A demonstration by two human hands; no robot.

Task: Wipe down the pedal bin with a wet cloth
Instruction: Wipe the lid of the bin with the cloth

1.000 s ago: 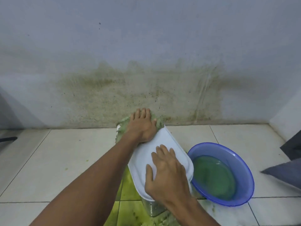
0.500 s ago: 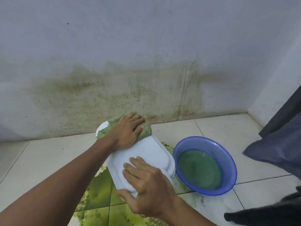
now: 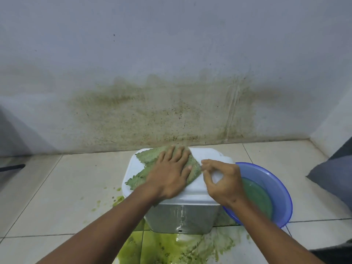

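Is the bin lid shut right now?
Shut. The lid lies flat on the bin body; the left hand presses the cloth onto it.

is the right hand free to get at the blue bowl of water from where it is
Probably yes: the right hand rests at the right edge of the bin lid, and the bowl stands on the floor just beside it on that side, open-topped, with nothing between them.

Tiled floor (image 3: 66,197) carries the pedal bin (image 3: 181,219), blue basin (image 3: 277,187), green spill (image 3: 162,248)
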